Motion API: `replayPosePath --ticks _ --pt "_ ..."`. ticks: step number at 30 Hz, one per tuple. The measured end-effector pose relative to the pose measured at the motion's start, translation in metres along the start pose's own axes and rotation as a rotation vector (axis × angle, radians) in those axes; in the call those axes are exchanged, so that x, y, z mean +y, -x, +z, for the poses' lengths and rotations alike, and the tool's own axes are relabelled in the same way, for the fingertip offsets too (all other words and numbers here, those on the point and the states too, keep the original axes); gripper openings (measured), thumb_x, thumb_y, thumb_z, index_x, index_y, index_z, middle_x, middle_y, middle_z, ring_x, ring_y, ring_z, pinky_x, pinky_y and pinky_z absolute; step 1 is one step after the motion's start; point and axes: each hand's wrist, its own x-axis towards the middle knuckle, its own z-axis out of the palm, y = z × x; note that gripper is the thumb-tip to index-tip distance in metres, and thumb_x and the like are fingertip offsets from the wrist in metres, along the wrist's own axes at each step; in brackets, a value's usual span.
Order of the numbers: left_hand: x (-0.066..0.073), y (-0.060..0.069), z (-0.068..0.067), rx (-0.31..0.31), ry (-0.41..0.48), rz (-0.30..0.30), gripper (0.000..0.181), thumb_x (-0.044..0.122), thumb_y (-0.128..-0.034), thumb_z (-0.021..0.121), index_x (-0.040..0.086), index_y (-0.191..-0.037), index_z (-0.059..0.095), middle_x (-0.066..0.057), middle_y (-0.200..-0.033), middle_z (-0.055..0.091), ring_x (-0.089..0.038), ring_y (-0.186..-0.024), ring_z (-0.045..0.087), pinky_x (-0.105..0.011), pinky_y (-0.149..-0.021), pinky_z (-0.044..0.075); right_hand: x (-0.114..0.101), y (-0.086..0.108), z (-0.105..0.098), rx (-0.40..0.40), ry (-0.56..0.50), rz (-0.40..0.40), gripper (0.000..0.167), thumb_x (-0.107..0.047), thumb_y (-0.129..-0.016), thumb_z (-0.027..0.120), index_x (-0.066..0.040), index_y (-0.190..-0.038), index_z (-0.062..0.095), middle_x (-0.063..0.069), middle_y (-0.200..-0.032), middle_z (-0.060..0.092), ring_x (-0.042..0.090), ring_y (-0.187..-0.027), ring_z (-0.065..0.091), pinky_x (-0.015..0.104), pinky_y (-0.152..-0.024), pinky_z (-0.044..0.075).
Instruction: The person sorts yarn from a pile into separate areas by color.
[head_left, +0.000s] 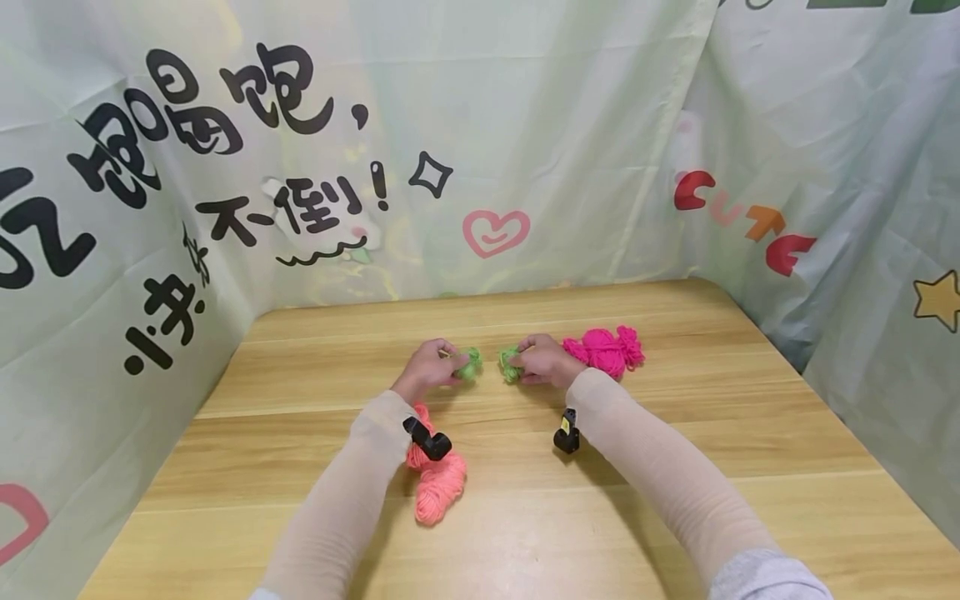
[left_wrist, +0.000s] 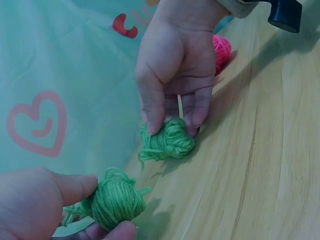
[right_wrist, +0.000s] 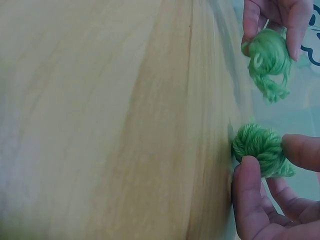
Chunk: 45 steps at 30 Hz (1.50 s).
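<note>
In the head view a small green yarn bundle [head_left: 470, 365] is pinched by my left hand [head_left: 432, 367], near the back middle of the table. A second green bundle [head_left: 511, 365] is pinched by my right hand [head_left: 546, 361], with a gap between the two. The left wrist view shows thumb and fingers of my left hand [left_wrist: 35, 205] around the wound bundle [left_wrist: 117, 200]; beyond it my right hand [left_wrist: 175, 65] holds the other bundle [left_wrist: 167, 141]. In the right wrist view, my right hand's thumb and fingers touch its bundle [right_wrist: 261, 150] on two sides.
A bright pink yarn bundle [head_left: 604, 352] lies on the wooden table [head_left: 525, 517] just right of my right hand. Coral yarn [head_left: 438, 483] lies beneath and beside my left wrist. Printed fabric [head_left: 585, 150] hangs behind the table and at both sides.
</note>
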Motion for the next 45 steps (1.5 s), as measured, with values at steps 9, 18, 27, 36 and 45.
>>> replayPosePath --ticks 9,18,27,36,45 --pt "-0.002 -0.006 0.010 0.001 0.028 0.002 0.021 0.015 -0.0965 0.061 0.000 -0.109 0.054 -0.018 -0.109 0.053 -0.029 -0.092 0.064 -0.032 -0.077 0.056 0.000 -0.002 0.001 0.015 0.011 -0.001 0.034 -0.006 -0.094 0.062 0.003 -0.122 0.044 0.016 -0.112 0.050 0.022 -0.087 0.058 0.033 -0.073 0.056" --pt "-0.002 -0.008 0.021 -0.003 0.119 -0.009 0.022 0.001 -0.0915 0.061 -0.003 -0.111 0.053 -0.020 -0.112 0.054 -0.029 -0.096 0.062 -0.033 -0.079 0.056 -0.001 0.001 0.003 0.026 0.038 0.004 0.033 -0.008 -0.095 0.062 0.001 -0.122 0.045 0.013 -0.104 0.047 0.020 -0.079 0.051 0.032 -0.072 0.056" --pt "0.000 -0.005 0.026 -0.004 0.098 0.006 0.025 0.000 -0.0908 0.064 -0.003 -0.113 0.053 -0.017 -0.114 0.051 -0.028 -0.098 0.061 -0.030 -0.079 0.056 0.000 -0.002 0.006 0.028 0.032 0.007 0.031 -0.009 -0.095 0.062 0.001 -0.120 0.046 0.012 -0.103 0.047 0.019 -0.077 0.051 0.031 -0.071 0.056" --pt "0.001 -0.006 0.030 0.024 0.137 0.009 0.015 -0.006 -0.0899 0.063 -0.004 -0.100 0.052 -0.016 -0.106 0.053 -0.030 -0.095 0.062 -0.032 -0.078 0.056 -0.001 -0.002 0.014 0.021 0.023 -0.004 0.033 -0.009 -0.094 0.063 0.004 -0.120 0.046 0.013 -0.103 0.048 0.018 -0.076 0.053 0.033 -0.073 0.056" --pt "0.002 -0.006 0.029 0.032 0.082 -0.024 0.014 0.005 -0.0942 0.061 -0.002 -0.105 0.057 -0.015 -0.112 0.057 -0.025 -0.091 0.063 -0.029 -0.076 0.056 -0.003 -0.004 0.016 0.035 0.015 0.016 0.029 -0.009 -0.095 0.062 0.002 -0.117 0.047 0.011 -0.097 0.047 0.018 -0.074 0.053 0.031 -0.071 0.056"
